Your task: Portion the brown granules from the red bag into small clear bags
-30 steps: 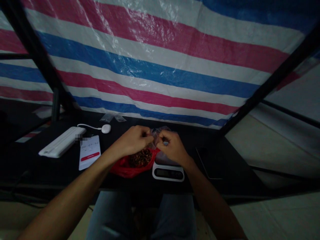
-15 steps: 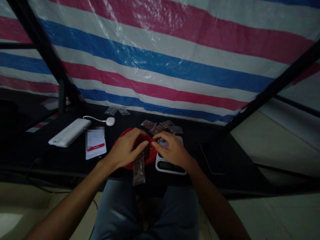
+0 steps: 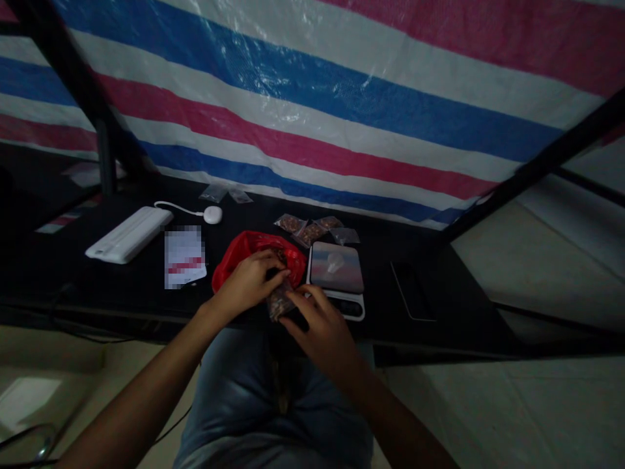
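Observation:
A small clear plastic bag [image 3: 278, 306] with brown bits inside hangs over the table's front edge, tilted. My left hand [image 3: 256, 280] is closed on its upper end, above the open red plastic bag [image 3: 233, 251], which holds more brown pieces. Lower down, my right hand [image 3: 322, 326] pinches the same small bag between thumb and fingers. Beside the red bag stands a white kitchen scale [image 3: 336, 264] with a small clear scrap on its plate. My right hand covers the scale's near left corner.
Several small filled bags [image 3: 308, 232] lie behind the scale, and flat clear bags [image 3: 215, 191] lie at the back. On the left are a white power bank-like device [image 3: 129, 236], a white round piece [image 3: 213, 215] on a cord and a card [image 3: 184, 260]. A dark phone [image 3: 411, 291] lies right.
My right hand has moved from the red bag's rim down to the small bag's lower part. The small bag has lifted slightly. The scale's plate now shows; the camera view has shifted.

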A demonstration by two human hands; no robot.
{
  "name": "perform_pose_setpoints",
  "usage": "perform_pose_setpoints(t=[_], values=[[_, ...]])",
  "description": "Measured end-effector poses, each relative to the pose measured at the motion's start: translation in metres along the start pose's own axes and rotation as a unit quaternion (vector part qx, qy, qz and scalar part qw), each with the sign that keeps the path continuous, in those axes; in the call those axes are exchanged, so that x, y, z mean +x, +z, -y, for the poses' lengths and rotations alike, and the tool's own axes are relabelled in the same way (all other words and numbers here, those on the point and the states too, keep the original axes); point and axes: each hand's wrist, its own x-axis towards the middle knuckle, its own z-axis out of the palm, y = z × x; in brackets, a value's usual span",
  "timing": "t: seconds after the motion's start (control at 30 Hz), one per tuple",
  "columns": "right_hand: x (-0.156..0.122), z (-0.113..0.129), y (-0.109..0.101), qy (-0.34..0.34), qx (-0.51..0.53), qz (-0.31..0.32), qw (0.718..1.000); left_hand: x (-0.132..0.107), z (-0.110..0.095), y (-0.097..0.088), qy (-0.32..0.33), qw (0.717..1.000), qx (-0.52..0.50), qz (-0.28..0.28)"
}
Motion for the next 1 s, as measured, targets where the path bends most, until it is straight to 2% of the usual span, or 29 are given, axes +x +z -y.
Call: perform_pose_setpoints(t=[0.17, 0.27, 0.33, 0.43, 0.57, 0.7, 0.77, 0.87, 0.93, 1.0], values=[[0.027, -0.003, -0.005, -0.038, 0.022, 0.021, 0.999, 0.000, -0.003, -0.003, -0.006, 0.999, -0.040, -0.009], [0.047, -0.004, -0.018, -0.035, 0.072, 0.012, 0.997, -0.006, -0.006, -0.015, 0.024, 0.991, -0.131, -0.029], [0.065, -0.004, -0.029, -0.026, 0.116, 0.003, 0.993, -0.010, -0.008, -0.024, 0.044, 0.981, -0.191, -0.014], [0.095, -0.004, -0.043, -0.014, 0.175, 0.001, 0.984, -0.008, -0.011, -0.035, 0.033, 0.977, -0.210, 0.020], [0.128, -0.010, -0.041, 0.012, 0.291, 0.043, 0.956, 0.006, -0.009, -0.043, -0.013, 0.973, -0.228, 0.034], [0.138, -0.021, -0.037, 0.036, 0.377, 0.077, 0.922, 0.019, -0.002, -0.049, -0.025, 0.969, -0.238, 0.054], [0.137, -0.029, -0.045, 0.030, 0.375, 0.055, 0.925, 0.023, 0.003, -0.054, -0.033, 0.967, -0.240, 0.074], [0.134, -0.051, -0.069, 0.032, 0.339, -0.007, 0.940, 0.030, 0.010, -0.064, -0.032, 0.972, -0.210, 0.105], [0.134, -0.074, -0.086, 0.038, 0.314, -0.051, 0.947, 0.035, 0.012, -0.072, -0.011, 0.984, -0.137, 0.109], [0.135, -0.101, -0.098, 0.055, 0.276, -0.100, 0.954, 0.041, 0.009, -0.081, 0.009, 0.992, -0.021, 0.125]])
